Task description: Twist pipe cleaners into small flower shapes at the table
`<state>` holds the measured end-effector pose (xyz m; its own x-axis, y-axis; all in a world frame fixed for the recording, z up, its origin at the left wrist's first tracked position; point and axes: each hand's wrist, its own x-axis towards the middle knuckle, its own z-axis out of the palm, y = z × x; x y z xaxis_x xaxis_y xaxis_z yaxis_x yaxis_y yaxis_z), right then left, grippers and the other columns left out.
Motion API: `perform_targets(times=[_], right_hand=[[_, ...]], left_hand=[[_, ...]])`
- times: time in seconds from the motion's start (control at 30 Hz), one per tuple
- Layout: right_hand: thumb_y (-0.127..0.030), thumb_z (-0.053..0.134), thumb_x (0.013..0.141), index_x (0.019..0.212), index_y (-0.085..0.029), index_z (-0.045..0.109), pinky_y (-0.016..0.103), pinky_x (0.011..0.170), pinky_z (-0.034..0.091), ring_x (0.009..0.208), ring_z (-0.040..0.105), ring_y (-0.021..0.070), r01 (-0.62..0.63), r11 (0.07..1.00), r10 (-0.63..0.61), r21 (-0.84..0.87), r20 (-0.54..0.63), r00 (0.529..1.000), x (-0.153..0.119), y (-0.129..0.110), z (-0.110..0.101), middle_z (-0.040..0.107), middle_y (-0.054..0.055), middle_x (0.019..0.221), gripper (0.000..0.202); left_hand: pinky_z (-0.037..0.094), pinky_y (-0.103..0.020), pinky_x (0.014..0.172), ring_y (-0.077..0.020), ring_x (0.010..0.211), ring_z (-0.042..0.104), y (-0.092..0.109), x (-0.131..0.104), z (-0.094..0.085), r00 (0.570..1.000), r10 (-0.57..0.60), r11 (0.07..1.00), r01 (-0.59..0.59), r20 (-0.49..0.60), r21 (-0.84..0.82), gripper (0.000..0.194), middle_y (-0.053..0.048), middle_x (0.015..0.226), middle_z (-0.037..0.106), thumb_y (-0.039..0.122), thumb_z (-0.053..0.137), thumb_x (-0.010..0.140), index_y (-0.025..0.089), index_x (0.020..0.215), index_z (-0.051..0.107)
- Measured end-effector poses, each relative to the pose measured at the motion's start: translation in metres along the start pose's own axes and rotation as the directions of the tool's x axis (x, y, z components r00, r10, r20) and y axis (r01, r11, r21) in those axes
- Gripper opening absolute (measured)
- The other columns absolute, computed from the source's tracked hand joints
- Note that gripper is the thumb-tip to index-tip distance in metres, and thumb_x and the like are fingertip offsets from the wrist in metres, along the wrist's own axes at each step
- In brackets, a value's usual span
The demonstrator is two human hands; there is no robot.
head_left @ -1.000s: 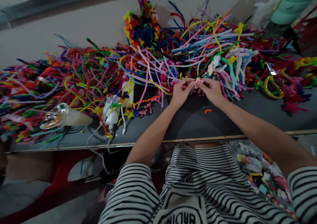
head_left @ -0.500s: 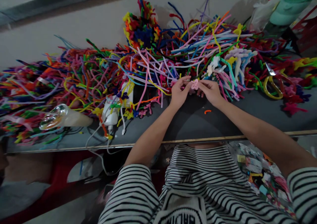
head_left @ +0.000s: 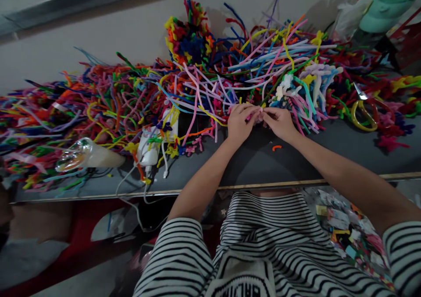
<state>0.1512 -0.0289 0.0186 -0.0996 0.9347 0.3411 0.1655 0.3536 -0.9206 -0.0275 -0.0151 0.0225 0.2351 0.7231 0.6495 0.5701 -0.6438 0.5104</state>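
Observation:
Between my two hands is a small pink pipe-cleaner flower (head_left: pixel 259 115), mostly hidden by the fingers. My left hand (head_left: pixel 241 121) is closed on its left side, with the fingers curled over it. My right hand (head_left: pixel 279 121) pinches it from the right with thumb and forefinger. Just behind the hands lies a heap of loose pipe cleaners (head_left: pixel 210 86) in many colours. A bunch of pink, white and blue pipe-cleaner pieces (head_left: pixel 305 100) sits close to my right hand. A short orange scrap (head_left: pixel 276 148) lies on the dark tabletop (head_left: pixel 253 165) in front.
Yellow-handled scissors (head_left: pixel 363 115) rest at the right. To the left are a white power adapter (head_left: pixel 148 148) with cables and a clear plastic wrapper with a pale roll (head_left: pixel 101 156). A bundle of pipe-cleaner flowers (head_left: pixel 189 38) rises at the back. Part of another person shows at the lower left.
My left fingers have curled further over the pink flower, which is now more covered. My right hand keeps its pinch nearly in place. The view has shifted slightly.

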Motion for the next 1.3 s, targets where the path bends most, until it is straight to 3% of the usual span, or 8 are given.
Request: perform_targets(times=[0.13,0.37,0.6,0.7,0.83,0.97,1.1,1.3], right_hand=[[-0.070,0.067,0.088,0.086,-0.022,0.080,0.028,0.056,0.051,0.057,0.062,0.0146,0.008,0.999,-0.007,-0.041,0.013,1.000,-0.001,-0.003,0.000,0.070,0.002,0.068,0.050],[-0.077,0.071,0.081,0.087,-0.022,0.080,0.027,0.048,0.048,0.052,0.060,0.0139,-0.057,0.997,0.059,0.056,-0.033,0.998,0.002,0.006,0.001,0.069,0.001,0.066,0.056],[-0.074,0.074,0.081,0.097,-0.025,0.084,0.026,0.043,0.046,0.055,0.063,0.0142,-0.042,0.988,0.049,0.151,-0.041,0.998,0.004,0.007,0.002,0.073,0.001,0.073,0.052],[-0.069,0.075,0.083,0.102,-0.026,0.085,0.027,0.043,0.049,0.056,0.064,0.0145,-0.039,0.990,0.047,0.137,-0.054,0.997,0.004,0.008,0.001,0.076,0.001,0.078,0.048],[-0.064,0.073,0.087,0.107,-0.027,0.085,0.031,0.047,0.055,0.057,0.068,0.0176,-0.015,0.998,0.021,0.062,-0.097,0.995,0.003,0.009,-0.001,0.078,0.002,0.080,0.044],[-0.052,0.074,0.092,0.105,-0.027,0.085,0.038,0.069,0.064,0.076,0.077,0.0222,0.110,0.984,-0.132,-0.137,-0.166,0.977,0.000,0.001,-0.003,0.083,0.004,0.098,0.031],[-0.049,0.073,0.094,0.097,-0.027,0.085,0.039,0.076,0.063,0.085,0.078,0.0242,0.166,0.944,-0.223,-0.286,-0.180,0.958,-0.001,-0.002,-0.004,0.083,0.004,0.096,0.025],[-0.043,0.071,0.096,0.099,-0.025,0.084,0.039,0.078,0.062,0.086,0.078,0.0244,0.196,0.928,-0.244,-0.318,-0.119,0.963,0.000,-0.001,-0.005,0.083,0.005,0.096,0.021]], left_hand=[[0.050,-0.043,0.105,-0.0225,0.105,0.069,0.003,0.001,-0.001,0.999,0.004,0.999,-0.006,-0.036,-0.042,0.015,-0.006,0.104,0.078,0.034,0.066,0.099,0.024,0.096,0.077],[0.054,-0.037,0.098,-0.0202,0.104,0.070,0.000,-0.001,0.001,0.969,-0.219,0.961,0.195,-0.114,-0.196,0.029,-0.007,0.106,0.078,0.043,0.053,0.106,0.023,0.103,0.073],[0.055,-0.025,0.075,-0.0145,0.081,0.073,0.008,-0.005,0.007,0.950,-0.292,0.887,0.314,0.113,-0.339,0.038,-0.003,0.096,0.079,0.052,0.064,0.099,0.022,0.121,0.070],[0.054,-0.025,0.070,-0.0133,0.077,0.072,0.007,-0.005,0.009,0.947,-0.309,0.877,0.319,0.085,-0.359,0.029,-0.003,0.091,0.078,0.047,0.066,0.098,0.023,0.111,0.074],[0.053,-0.025,0.068,-0.0118,0.069,0.067,-0.002,-0.003,0.011,0.923,-0.386,0.852,0.359,0.006,-0.381,0.020,-0.001,0.083,0.077,0.040,0.069,0.096,0.022,0.098,0.076],[0.052,-0.023,0.068,-0.0104,0.067,0.064,-0.005,-0.002,0.012,0.915,-0.403,0.839,0.364,-0.013,-0.404,0.017,-0.001,0.081,0.076,0.036,0.070,0.095,0.020,0.095,0.076],[0.052,-0.021,0.066,-0.0096,0.068,0.064,-0.001,-0.003,0.012,0.917,-0.398,0.818,0.366,0.022,-0.444,0.020,-0.001,0.081,0.075,0.039,0.072,0.094,0.020,0.095,0.076],[0.050,-0.021,0.057,-0.0086,0.061,0.060,0.001,-0.003,0.018,0.913,-0.362,0.723,0.404,0.191,-0.560,0.031,-0.001,0.078,0.070,0.049,0.068,0.097,0.019,0.087,0.071]])
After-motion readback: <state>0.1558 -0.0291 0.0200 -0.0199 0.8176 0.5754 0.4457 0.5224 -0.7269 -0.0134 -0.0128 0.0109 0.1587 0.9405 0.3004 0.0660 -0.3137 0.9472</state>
